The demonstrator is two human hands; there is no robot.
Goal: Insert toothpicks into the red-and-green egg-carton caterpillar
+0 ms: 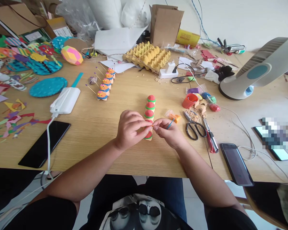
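Note:
My left hand [131, 127] and my right hand [166, 131] meet over a strip of egg carton whose bumps are covered in red and green clay [149, 113]. Their fingertips are closed in a pinch around a tiny orange bit [152, 125], which looks like clay. A thin blue stick [171, 123] pokes out from the fingers of my right hand. The near bumps of the strip are partly hidden by my hands. Beside my right hand lies a clear bag with orange clay [172, 116].
Scissors [194, 125], a red utility knife [210, 135] and a red cup [189, 100] lie on the right. An orange and blue carton caterpillar [106, 84] stands back left. Phones [236, 164], a white power bank [65, 100] and a fan [254, 70] surround the workspace.

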